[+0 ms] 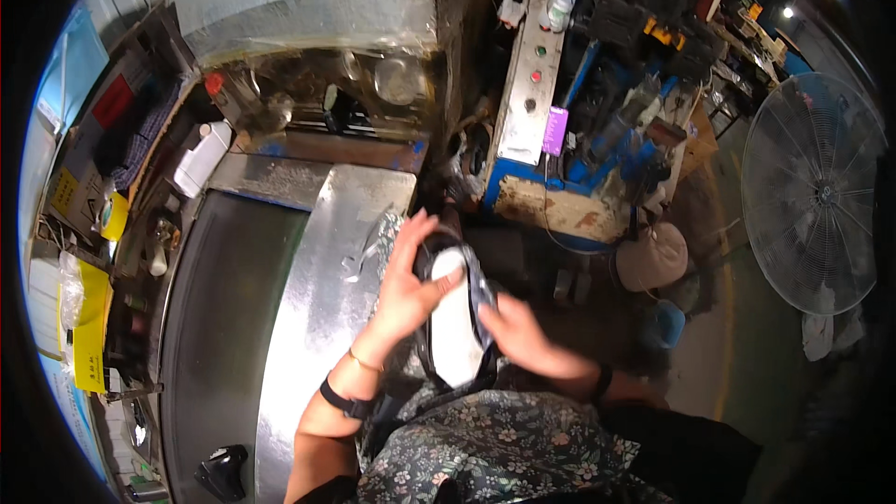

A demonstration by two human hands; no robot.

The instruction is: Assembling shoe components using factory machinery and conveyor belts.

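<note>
I hold a shoe [455,336] over my lap, its long white sole-shaped underside facing up and its dark upper material showing around the rim. My left hand [408,287] grips it from the left, thumb pressed on the white face near the far end and the fingers stretched along the dark edge. On the right side, my right hand [511,329], slightly blurred, has its thumb against the dark edge; its other fingers are hidden beneath. A floral apron [504,439] covers my lap, close below the shoe.
A dark conveyor belt [229,289] runs at left, carrying a black shoe-like piece [222,472]. Beside it lies a shiny metal ledge [308,317]. A machine with a button panel [532,75] stands ahead right; a large fan [821,191] is at far right.
</note>
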